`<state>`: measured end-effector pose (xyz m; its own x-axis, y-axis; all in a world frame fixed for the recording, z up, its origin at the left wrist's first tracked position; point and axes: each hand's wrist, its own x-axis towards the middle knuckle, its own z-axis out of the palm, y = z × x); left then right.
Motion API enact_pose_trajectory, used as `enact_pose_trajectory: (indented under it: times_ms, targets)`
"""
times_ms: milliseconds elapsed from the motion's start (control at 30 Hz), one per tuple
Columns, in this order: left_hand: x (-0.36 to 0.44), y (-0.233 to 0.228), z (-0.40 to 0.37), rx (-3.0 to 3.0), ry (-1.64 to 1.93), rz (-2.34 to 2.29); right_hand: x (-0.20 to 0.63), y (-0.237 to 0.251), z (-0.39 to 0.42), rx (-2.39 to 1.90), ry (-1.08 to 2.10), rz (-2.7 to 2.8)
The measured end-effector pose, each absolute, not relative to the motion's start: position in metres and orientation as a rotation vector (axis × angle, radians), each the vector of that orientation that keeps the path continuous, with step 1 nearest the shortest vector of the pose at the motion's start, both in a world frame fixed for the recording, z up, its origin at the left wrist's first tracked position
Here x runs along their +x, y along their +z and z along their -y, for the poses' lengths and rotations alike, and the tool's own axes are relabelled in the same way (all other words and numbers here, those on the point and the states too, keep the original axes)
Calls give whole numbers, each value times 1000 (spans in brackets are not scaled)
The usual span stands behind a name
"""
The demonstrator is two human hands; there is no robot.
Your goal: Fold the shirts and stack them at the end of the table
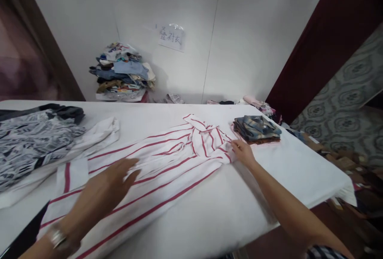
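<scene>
A white shirt with red stripes lies spread across the table, its collar end bunched and twisted toward the middle. My left hand is over the shirt's left part, fingers apart and holding nothing; whether it touches the cloth I cannot tell. At the shirt's crumpled right edge, my right hand is closed with a bit of the fabric pinched in its fingers. A stack of folded shirts, a plaid one on top, sits just beyond my right hand.
A black-and-white patterned garment and a plain white one lie on the left. A tall pile of clothes stands behind the white-covered table. A paper sign hangs on the wall. Boxes crowd the floor at right.
</scene>
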<state>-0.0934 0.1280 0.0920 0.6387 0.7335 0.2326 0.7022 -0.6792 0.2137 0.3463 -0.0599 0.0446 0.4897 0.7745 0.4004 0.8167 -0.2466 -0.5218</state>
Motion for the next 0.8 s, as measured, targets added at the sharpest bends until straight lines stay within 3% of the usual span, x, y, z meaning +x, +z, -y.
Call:
enact_pose_trajectory:
  times_ms: [167,400,567,800]
  targets:
    - [57,113,-148,2935,421,-577,315,30,77,-2006,-40,1609]
    - [207,80,-172,3046,251,-453,315,22,74,-2081,-117,1564]
    - [241,87,-186,3013,258,-582,317,18,78,-2069,-95,1524]
    - [198,168,-211,2912,623,-923,319,18,79,-2046,-102,1501]
